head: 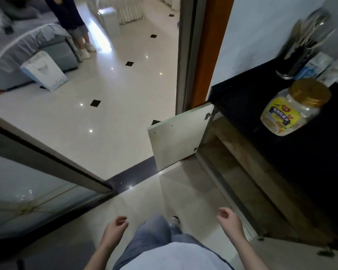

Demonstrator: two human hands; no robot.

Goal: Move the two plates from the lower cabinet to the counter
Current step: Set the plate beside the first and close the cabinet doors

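The lower cabinet (pixel 248 172) under the black counter (pixel 308 152) on my right stands with its white door (pixel 176 141) swung out towards the doorway. Its inside looks dim and brown; no plates show from this angle. My left hand (pixel 116 228) hangs low at bottom centre, fingers loosely curled, holding nothing. My right hand (pixel 227 218) hovers above the floor just left of the cabinet opening, fingers also loosely curled and empty.
On the counter stand a gold-lidded plastic jar (pixel 293 108), a metal utensil holder (pixel 300 55) and cartons (pixel 318 67). A glass sliding door (pixel 39 184) is at my left. Beyond the doorway another person's legs (pixel 82 36) stand by a grey sofa (pixel 27 47).
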